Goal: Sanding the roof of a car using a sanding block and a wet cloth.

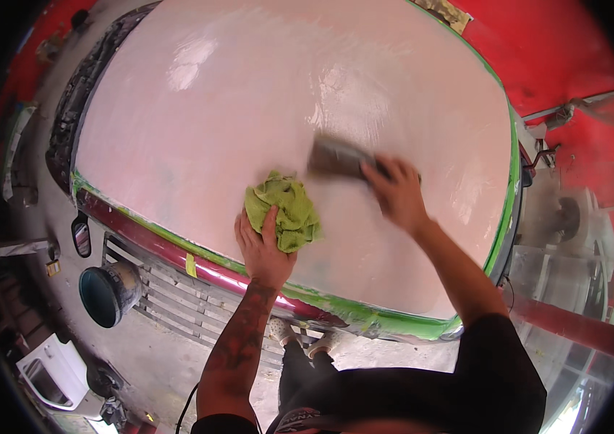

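Note:
A large pinkish-white car panel [198,145], wet and shiny in patches, spreads below me, its border lined with green masking tape [386,318]. My left hand [265,249] presses a crumpled lime-green cloth [284,206] against the panel near its close side, the fingers partly around it. To the right of the cloth, my right hand [397,192] grips one end of a dark grey, flat oblong block [339,157]. The block lies over the panel and is smeared by motion; its underside is hidden.
Maroon bodywork [213,273] runs below the taped edge. At the left stand a round bucket [104,293] with a dark inside, a wooden slatted pallet [176,296] and a car side mirror [81,235]. A white car door [55,372] is farther lower left. Red surfaces fill the upper right.

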Tool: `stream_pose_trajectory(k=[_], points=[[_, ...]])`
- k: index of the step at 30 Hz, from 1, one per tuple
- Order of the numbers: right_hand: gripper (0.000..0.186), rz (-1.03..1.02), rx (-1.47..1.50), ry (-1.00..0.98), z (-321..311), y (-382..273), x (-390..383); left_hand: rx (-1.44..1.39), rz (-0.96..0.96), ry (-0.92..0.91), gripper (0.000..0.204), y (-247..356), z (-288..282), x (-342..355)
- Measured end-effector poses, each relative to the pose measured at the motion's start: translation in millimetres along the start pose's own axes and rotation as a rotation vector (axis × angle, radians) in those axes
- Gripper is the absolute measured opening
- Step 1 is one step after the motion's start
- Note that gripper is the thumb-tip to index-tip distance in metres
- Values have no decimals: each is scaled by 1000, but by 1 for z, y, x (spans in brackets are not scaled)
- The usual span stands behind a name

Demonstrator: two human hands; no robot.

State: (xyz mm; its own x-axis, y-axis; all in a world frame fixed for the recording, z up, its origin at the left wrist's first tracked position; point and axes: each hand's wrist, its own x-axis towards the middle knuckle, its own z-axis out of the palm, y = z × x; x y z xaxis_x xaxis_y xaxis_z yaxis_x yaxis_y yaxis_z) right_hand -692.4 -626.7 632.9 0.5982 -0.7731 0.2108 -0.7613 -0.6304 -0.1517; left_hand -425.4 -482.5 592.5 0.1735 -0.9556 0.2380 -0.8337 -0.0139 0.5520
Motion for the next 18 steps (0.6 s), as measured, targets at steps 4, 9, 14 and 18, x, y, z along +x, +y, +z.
stream_pose_trajectory(k=[4, 9, 14, 18], points=[[64, -107, -34, -57, -17, 24, -20, 20, 3, -36, 95, 4, -2, 1], [44, 281, -250, 323, 4, 89, 102, -46, 36, 27, 94, 13, 13, 10], [36, 737, -209, 253, 30, 23, 79, -109, -51, 41, 87, 7, 25, 8], [62, 700, 571, 258, -4, -77, 8, -35, 25, 142, 72, -15, 2, 8]])
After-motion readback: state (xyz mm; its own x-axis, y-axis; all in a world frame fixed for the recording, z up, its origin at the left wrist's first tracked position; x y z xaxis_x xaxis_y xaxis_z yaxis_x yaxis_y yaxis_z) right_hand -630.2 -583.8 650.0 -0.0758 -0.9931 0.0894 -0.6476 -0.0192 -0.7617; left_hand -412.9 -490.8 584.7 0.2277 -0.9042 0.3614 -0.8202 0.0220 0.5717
